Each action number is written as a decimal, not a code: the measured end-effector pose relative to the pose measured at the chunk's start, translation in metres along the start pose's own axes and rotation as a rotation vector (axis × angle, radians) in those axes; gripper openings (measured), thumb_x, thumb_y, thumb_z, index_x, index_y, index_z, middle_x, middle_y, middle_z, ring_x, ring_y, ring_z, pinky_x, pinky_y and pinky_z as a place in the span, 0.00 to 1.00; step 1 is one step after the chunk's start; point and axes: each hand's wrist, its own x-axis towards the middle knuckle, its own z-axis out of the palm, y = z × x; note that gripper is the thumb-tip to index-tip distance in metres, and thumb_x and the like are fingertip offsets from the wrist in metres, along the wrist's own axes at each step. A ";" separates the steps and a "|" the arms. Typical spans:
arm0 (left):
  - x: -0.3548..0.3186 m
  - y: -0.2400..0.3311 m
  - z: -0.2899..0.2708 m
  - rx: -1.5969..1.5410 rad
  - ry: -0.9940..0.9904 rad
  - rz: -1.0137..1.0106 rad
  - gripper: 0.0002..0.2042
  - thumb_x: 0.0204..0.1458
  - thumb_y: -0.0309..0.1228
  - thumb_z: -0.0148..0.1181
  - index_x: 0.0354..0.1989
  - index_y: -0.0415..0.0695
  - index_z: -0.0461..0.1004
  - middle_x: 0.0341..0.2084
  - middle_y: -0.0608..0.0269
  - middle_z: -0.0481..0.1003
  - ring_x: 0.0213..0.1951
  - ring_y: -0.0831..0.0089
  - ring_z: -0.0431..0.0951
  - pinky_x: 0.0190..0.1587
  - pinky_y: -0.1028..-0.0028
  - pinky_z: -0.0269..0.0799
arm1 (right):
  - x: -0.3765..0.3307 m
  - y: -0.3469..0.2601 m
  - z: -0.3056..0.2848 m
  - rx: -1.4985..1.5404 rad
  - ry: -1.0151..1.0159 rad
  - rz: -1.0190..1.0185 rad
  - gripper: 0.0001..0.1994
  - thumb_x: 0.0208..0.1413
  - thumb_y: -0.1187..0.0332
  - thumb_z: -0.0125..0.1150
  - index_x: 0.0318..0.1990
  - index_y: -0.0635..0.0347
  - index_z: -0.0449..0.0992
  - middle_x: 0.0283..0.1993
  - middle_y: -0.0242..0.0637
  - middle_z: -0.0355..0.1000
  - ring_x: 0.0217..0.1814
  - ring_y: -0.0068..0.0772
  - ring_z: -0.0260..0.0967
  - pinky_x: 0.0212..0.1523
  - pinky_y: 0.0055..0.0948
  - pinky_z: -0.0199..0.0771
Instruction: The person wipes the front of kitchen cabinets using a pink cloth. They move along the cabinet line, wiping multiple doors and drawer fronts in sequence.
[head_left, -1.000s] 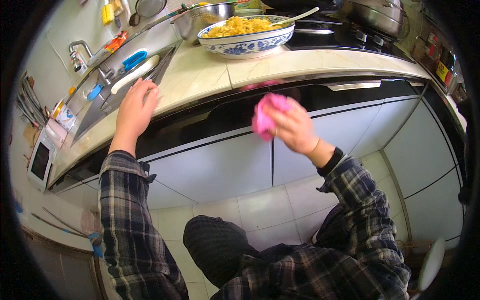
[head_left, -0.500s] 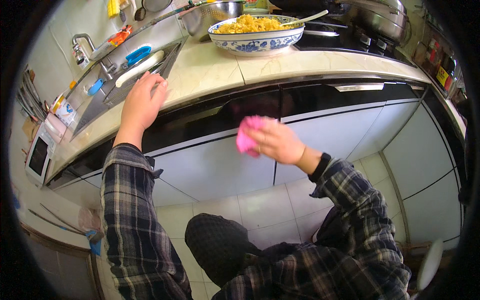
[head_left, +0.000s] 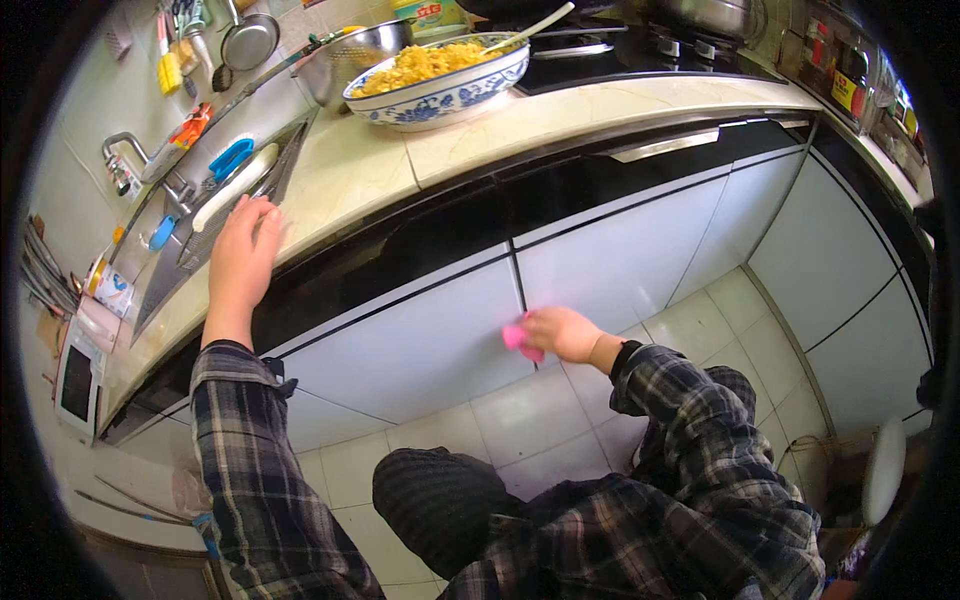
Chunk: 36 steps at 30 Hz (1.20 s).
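Note:
My right hand [head_left: 567, 334] is closed on a pink cloth [head_left: 520, 337], pressed near the lower end of the dark seam between two white cabinet doors [head_left: 430, 335]. Part of the cloth is hidden under the fingers. My left hand [head_left: 243, 250] rests at the counter's front edge beside the sink, fingers stretched out and holding nothing. Close to its fingertips lies a long white handle-like thing [head_left: 235, 187] over the sink, with a blue brush [head_left: 231, 158] behind it.
A blue-and-white bowl [head_left: 440, 103] of yellow food with a spoon stands on the counter [head_left: 370, 165]. Behind it is a steel colander [head_left: 355, 62]. The black stove [head_left: 640, 60] is at the back right, a white microwave [head_left: 78, 380] at the far left. Tiles [head_left: 520, 420] cover the floor.
My right hand has moved the pink cloth down from near the dark upper strip to the lower part of the doors. The left hand stays at the counter edge. The view has shifted.

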 end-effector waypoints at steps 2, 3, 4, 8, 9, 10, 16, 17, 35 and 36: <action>0.000 0.000 0.000 0.006 0.000 0.017 0.14 0.60 0.39 0.50 0.41 0.42 0.75 0.52 0.49 0.73 0.64 0.51 0.64 0.62 0.62 0.59 | -0.005 -0.002 -0.023 -0.046 0.263 0.144 0.15 0.40 0.77 0.59 0.39 0.55 0.77 0.43 0.37 0.74 0.50 0.44 0.70 0.49 0.37 0.73; 0.000 0.001 -0.001 -0.010 0.002 0.022 0.14 0.61 0.39 0.49 0.41 0.41 0.75 0.53 0.48 0.73 0.63 0.50 0.64 0.62 0.61 0.60 | 0.001 -0.001 -0.037 -0.086 0.345 0.249 0.15 0.40 0.78 0.59 0.39 0.56 0.76 0.42 0.38 0.74 0.49 0.44 0.71 0.49 0.37 0.74; 0.001 0.001 -0.001 0.003 -0.005 0.020 0.14 0.61 0.39 0.49 0.41 0.41 0.75 0.53 0.48 0.73 0.63 0.50 0.64 0.62 0.61 0.60 | 0.010 0.001 -0.053 -0.085 0.521 0.231 0.17 0.40 0.78 0.59 0.41 0.57 0.76 0.43 0.40 0.74 0.48 0.46 0.72 0.48 0.38 0.74; 0.000 0.002 -0.002 0.025 -0.020 0.032 0.14 0.61 0.39 0.49 0.41 0.41 0.75 0.52 0.47 0.73 0.63 0.50 0.65 0.61 0.62 0.60 | 0.043 0.011 -0.109 -0.084 1.044 0.210 0.18 0.42 0.80 0.60 0.45 0.60 0.76 0.48 0.48 0.74 0.46 0.52 0.74 0.46 0.42 0.74; 0.000 0.001 -0.002 0.019 -0.023 0.030 0.14 0.61 0.39 0.49 0.41 0.41 0.75 0.52 0.47 0.73 0.63 0.50 0.65 0.61 0.62 0.61 | 0.049 0.018 -0.120 -0.160 1.083 0.215 0.17 0.44 0.80 0.60 0.44 0.60 0.76 0.50 0.49 0.73 0.49 0.54 0.72 0.50 0.43 0.72; 0.001 0.001 -0.002 0.009 -0.016 0.036 0.14 0.61 0.39 0.49 0.41 0.41 0.75 0.52 0.47 0.73 0.63 0.50 0.65 0.61 0.62 0.61 | 0.054 0.021 -0.125 -0.286 1.068 0.328 0.17 0.43 0.81 0.59 0.44 0.59 0.77 0.52 0.49 0.72 0.54 0.55 0.69 0.54 0.45 0.69; 0.001 0.001 -0.002 0.014 -0.015 0.021 0.13 0.61 0.39 0.49 0.42 0.42 0.74 0.52 0.48 0.74 0.63 0.50 0.65 0.61 0.62 0.61 | 0.076 0.032 -0.074 -0.374 0.930 0.298 0.11 0.43 0.76 0.58 0.36 0.55 0.77 0.57 0.47 0.70 0.59 0.55 0.67 0.51 0.46 0.70; 0.001 0.001 -0.003 0.016 -0.017 0.017 0.13 0.61 0.39 0.49 0.42 0.42 0.74 0.52 0.48 0.74 0.63 0.50 0.65 0.61 0.62 0.61 | 0.070 0.032 -0.059 -0.376 0.877 0.253 0.10 0.43 0.73 0.59 0.36 0.53 0.78 0.57 0.46 0.70 0.58 0.53 0.67 0.51 0.46 0.70; 0.000 0.002 -0.003 0.023 -0.009 -0.006 0.14 0.61 0.40 0.50 0.41 0.41 0.74 0.51 0.47 0.74 0.63 0.50 0.65 0.61 0.62 0.61 | 0.098 0.007 -0.112 -0.324 0.442 0.004 0.15 0.46 0.69 0.56 0.44 0.54 0.74 0.65 0.44 0.63 0.66 0.48 0.61 0.62 0.46 0.63; 0.001 0.001 -0.003 0.025 -0.022 -0.011 0.14 0.61 0.40 0.50 0.41 0.41 0.74 0.51 0.47 0.74 0.63 0.50 0.65 0.61 0.62 0.61 | 0.104 0.010 -0.117 -0.378 0.446 -0.049 0.15 0.47 0.66 0.55 0.45 0.51 0.73 0.67 0.42 0.62 0.67 0.46 0.60 0.65 0.45 0.59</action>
